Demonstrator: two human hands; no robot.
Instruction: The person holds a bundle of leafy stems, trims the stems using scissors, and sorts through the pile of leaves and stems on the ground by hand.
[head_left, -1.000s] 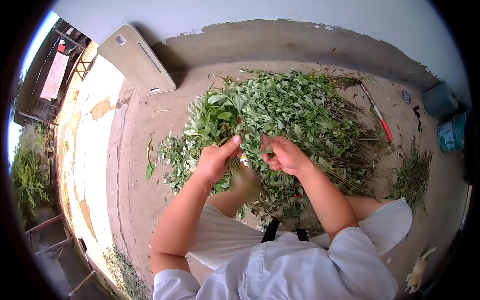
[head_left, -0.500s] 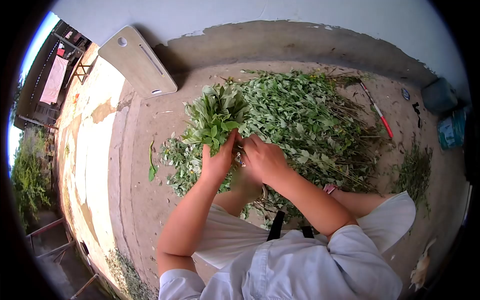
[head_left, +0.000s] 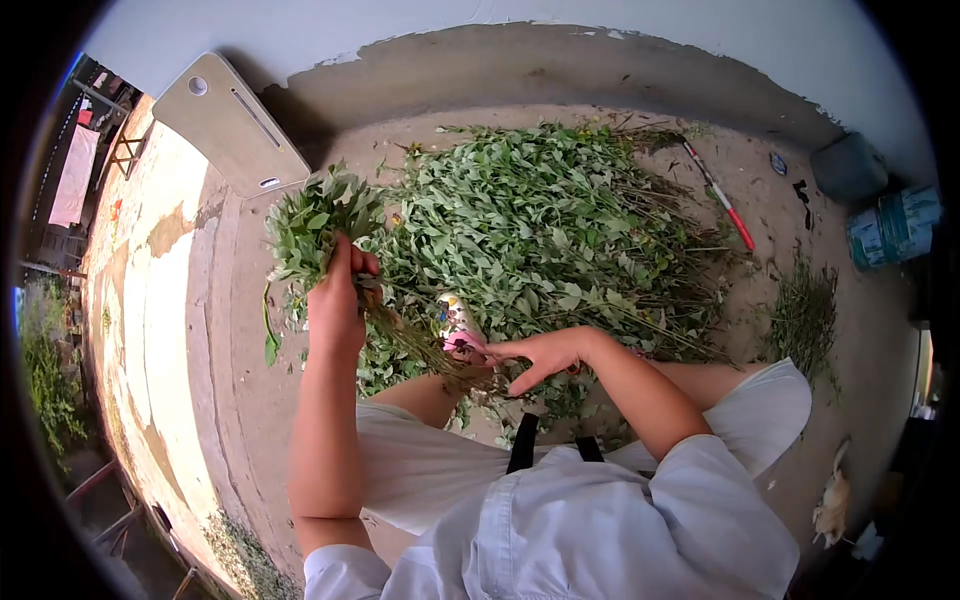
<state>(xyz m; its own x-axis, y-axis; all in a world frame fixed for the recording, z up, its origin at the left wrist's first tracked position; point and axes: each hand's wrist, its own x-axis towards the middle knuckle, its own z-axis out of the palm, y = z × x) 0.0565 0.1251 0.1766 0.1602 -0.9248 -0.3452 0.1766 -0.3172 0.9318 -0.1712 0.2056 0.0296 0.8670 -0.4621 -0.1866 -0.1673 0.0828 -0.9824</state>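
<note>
My left hand is closed around a bunch of leafy green stems, raised at the left of the plant pile. The leaves fan out above the fist, and thin bare stalks trail down to the right toward my lap. My right hand is by the lower ends of those stalks, thumb and fingers spread apart, with nothing visible gripped. Behind its fingertips shows a foot in a pink-strapped shoe. A wide heap of cut leafy plants lies on the floor before me, stalks mostly pointing right.
A small tabletop board leans against the wall at the back left. A red and white stick lies right of the heap. Farther right are a smaller plant bundle, a dark bucket and a blue-green bucket. A cat-like animal lies lower right.
My left hand has carried the bunch leftward, away from my right hand. My right hand has come down toward my lap, and its fingers have spread. The view has shifted slightly.
</note>
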